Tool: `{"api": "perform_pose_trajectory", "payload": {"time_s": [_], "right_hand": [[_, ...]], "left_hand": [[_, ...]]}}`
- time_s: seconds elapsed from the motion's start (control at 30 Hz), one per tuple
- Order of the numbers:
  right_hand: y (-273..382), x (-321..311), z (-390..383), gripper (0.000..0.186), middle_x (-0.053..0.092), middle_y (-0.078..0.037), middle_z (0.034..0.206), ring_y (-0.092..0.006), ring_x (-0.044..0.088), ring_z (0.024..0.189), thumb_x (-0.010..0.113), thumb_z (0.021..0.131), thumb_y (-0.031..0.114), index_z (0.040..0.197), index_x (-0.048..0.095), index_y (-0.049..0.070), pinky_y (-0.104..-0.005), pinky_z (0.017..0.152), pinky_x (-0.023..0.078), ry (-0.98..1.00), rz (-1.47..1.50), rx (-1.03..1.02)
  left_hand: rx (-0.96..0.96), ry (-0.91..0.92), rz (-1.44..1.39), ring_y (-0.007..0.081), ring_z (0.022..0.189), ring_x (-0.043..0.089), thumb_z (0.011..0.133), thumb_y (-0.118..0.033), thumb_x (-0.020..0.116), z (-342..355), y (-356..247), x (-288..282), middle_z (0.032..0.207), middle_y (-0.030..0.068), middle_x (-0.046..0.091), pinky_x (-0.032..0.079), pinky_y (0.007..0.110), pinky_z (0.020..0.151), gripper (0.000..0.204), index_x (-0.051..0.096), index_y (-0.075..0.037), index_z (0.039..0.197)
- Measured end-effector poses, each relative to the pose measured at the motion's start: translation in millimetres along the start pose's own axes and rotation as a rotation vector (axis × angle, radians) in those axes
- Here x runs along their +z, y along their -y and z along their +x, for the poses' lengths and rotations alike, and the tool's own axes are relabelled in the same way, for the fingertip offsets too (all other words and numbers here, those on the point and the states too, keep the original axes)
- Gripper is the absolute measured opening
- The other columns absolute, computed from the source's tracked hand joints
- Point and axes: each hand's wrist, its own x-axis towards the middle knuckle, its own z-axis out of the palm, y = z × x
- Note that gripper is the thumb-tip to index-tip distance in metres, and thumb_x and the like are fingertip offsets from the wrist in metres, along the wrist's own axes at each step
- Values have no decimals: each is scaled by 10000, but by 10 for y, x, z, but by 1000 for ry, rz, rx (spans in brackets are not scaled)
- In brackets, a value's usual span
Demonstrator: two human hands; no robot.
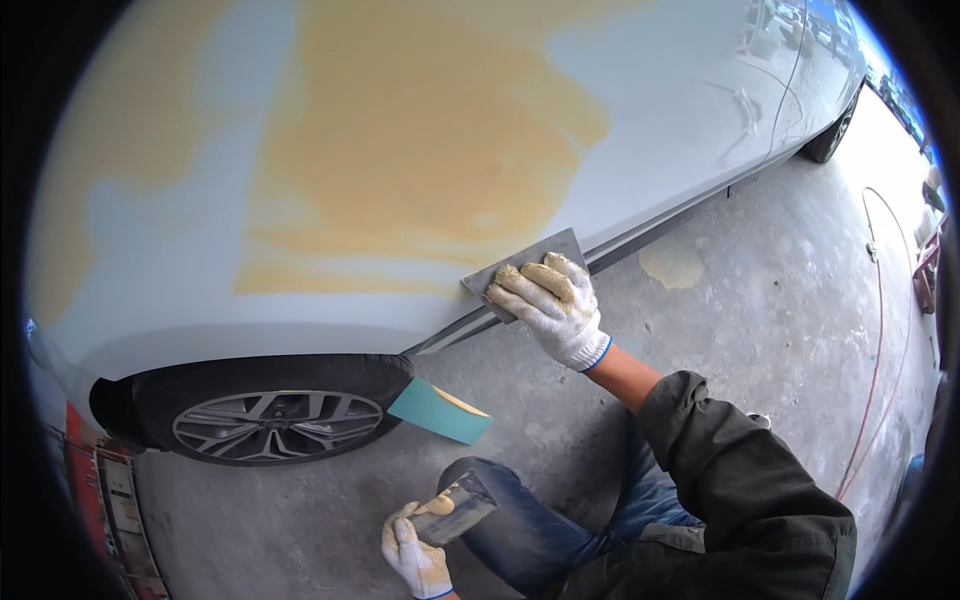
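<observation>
My right hand (545, 305), in a putty-smeared white glove, is closed on a grey flat spreader (560, 243) pressed to the lower edge of the white car panel (690, 120). Broad pale yellow filler patches (420, 140) cover the panel. My gloved left hand (415, 550), low in the view, grips a metal plate (460, 520) with a lump of beige putty (435, 503) on it, over my bent knee. A teal rectangular piece (430, 410) with a beige smear along its edge is by the front tyre; what it rests on I cannot tell.
The wheel (277, 420) sits below the panel, with another tyre (830, 140) farther right. Concrete floor (730, 300) lies under the car. A looped red hose (876, 330) runs along the right. A red object with a metal rack (105, 500) stands at the lower left.
</observation>
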Motion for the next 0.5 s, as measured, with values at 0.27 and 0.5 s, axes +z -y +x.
{"api": "perform_pose_trajectory", "payload": {"time_s": [0.27, 0.5], "right_hand": [[-152, -144, -35, 411, 665, 6, 1174, -215, 595, 997, 690, 720, 150, 1131, 682, 159, -395, 855, 507, 80, 77, -107], [451, -752, -56, 339, 705, -46, 1128, -195, 659, 1015, 659, 855, 50, 1179, 699, 141, -333, 886, 527, 278, 779, 392]], "left_hand": [[28, 60, 4, 201, 997, 564, 998, -237, 523, 51, -21, 142, 1072, 118, 597, 469, 341, 902, 312, 620, 46, 1087], [-7, 181, -115, 201, 975, 598, 984, -212, 560, 171, -75, 221, 1051, 134, 634, 478, 332, 906, 273, 610, 46, 1055]]}}
